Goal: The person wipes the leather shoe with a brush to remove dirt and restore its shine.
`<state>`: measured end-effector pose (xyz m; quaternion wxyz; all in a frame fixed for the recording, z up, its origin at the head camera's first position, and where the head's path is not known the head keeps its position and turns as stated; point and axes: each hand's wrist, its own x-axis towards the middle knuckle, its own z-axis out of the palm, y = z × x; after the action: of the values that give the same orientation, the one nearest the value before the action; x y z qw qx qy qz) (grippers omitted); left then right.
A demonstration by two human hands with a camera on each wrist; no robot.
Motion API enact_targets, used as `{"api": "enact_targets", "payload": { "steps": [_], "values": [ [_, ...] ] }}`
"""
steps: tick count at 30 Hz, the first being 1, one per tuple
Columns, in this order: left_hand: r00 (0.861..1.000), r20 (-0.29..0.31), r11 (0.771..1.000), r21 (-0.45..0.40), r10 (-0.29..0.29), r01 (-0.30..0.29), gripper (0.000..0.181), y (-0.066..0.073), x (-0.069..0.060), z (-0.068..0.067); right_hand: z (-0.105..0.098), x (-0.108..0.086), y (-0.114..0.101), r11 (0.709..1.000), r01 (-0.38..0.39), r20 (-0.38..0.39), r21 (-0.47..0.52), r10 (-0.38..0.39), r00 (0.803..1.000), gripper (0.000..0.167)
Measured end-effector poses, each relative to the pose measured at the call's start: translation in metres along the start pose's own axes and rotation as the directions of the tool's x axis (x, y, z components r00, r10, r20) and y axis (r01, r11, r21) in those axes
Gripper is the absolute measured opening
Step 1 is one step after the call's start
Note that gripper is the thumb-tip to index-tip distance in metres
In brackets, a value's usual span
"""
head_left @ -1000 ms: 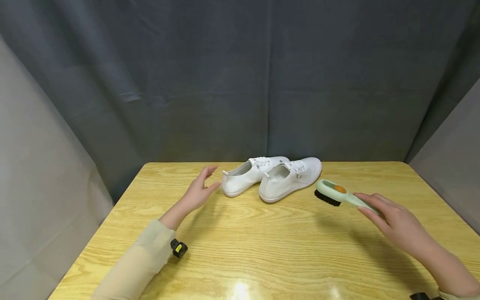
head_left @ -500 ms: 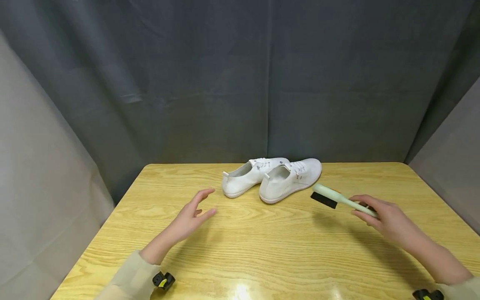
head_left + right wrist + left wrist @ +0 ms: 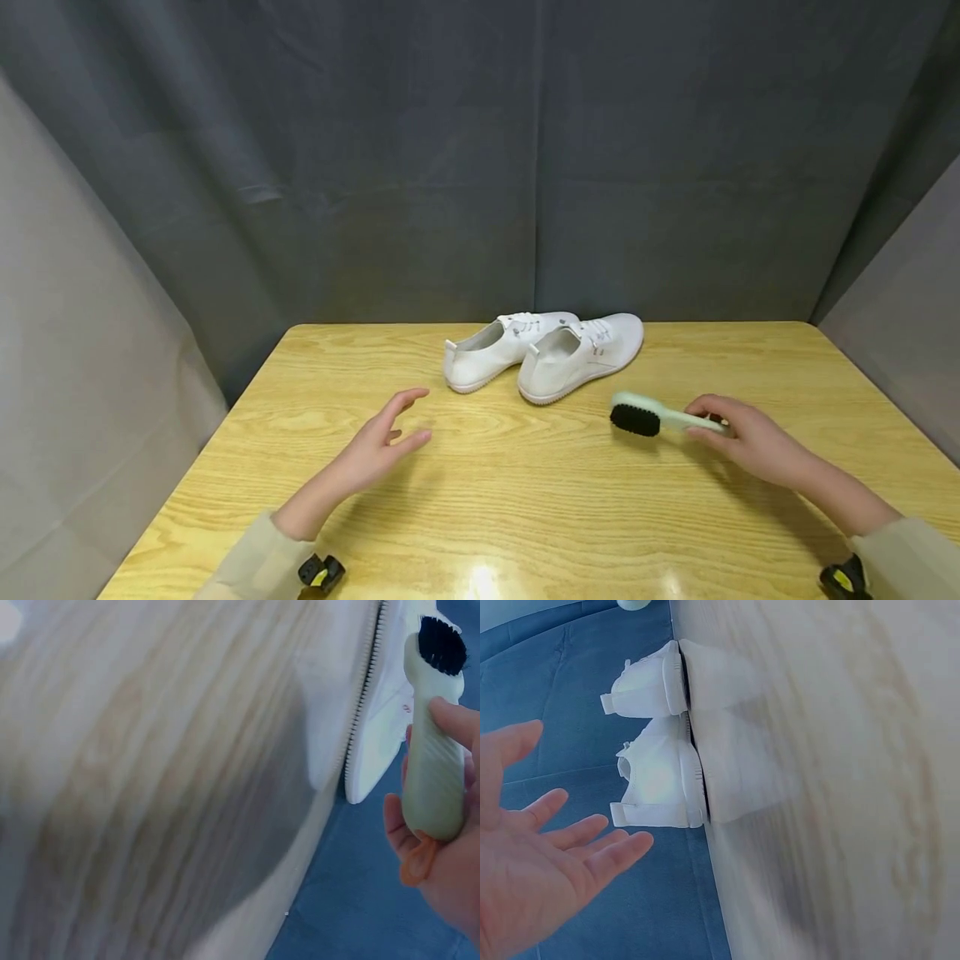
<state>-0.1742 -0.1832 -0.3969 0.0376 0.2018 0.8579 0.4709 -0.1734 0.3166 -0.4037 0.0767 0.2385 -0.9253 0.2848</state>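
Note:
My right hand [image 3: 753, 437] grips a pale green shoe brush [image 3: 671, 419] by its handle, the head pointing left and its black bristles [image 3: 635, 419] turned toward me. In the right wrist view the brush [image 3: 433, 765] shows an orange loop [image 3: 420, 862] at the handle's end. My left hand [image 3: 367, 454] hovers above the table with thumb and fingers spread, holding nothing. Two white lace-up shoes stand at the back of the table, toes away: the left shoe [image 3: 480, 358] partly behind the right shoe [image 3: 570, 367]. Both shoes lie beyond my hands, touched by neither.
The wooden table [image 3: 510, 475] reaches back to a dark grey curtain [image 3: 405, 167]. Pale cloth [image 3: 82, 350] hangs at the left side, with another pale panel [image 3: 900, 308] at the right. A small black device sits on each wrist.
My left hand has drawn back from the left shoe, toward me. The brush in my right hand has moved left and lower, and its bristles have rolled toward me. The shoes stay put.

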Motion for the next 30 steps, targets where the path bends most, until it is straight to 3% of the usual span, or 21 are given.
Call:
{"api": "enact_targets", "payload": {
  "steps": [7, 15, 18, 25, 30],
  "values": [
    [1.0, 0.007, 1.0, 0.022, -0.014, 0.013, 0.057, -0.006, -0.006, -0.001, 0.007, 0.003, 0.008, 0.994, -0.049, 0.137, 0.103, 0.035, 0.99, 0.008],
    [1.0, 0.008, 0.999, 0.037, -0.026, 0.026, 0.059, -0.01, -0.014, -0.002, 0.008, 0.005, 0.015, 0.983, -0.126, 0.272, 0.136, 0.085, 0.959, 0.016],
    [0.999, 0.009, 0.999, 0.035, -0.036, 0.036, 0.058, -0.011, -0.016, -0.002, 0.009, 0.006, 0.015, 0.988, -0.129, 0.266, 0.082, 0.103, 0.959, 0.019],
    [0.999, 0.004, 0.999, 0.03, -0.032, 0.032, 0.058, -0.011, -0.016, -0.002, 0.009, 0.01, 0.013, 0.984, -0.147, 0.166, -0.099, 0.162, 0.973, 0.027],
    [1.0, 0.003, 0.994, 0.109, -0.014, 0.014, 0.065, -0.009, -0.017, -0.003, 0.008, 0.012, 0.014, 0.977, -0.164, 0.149, -0.138, 0.184, 0.971, 0.03]
  ]
}}
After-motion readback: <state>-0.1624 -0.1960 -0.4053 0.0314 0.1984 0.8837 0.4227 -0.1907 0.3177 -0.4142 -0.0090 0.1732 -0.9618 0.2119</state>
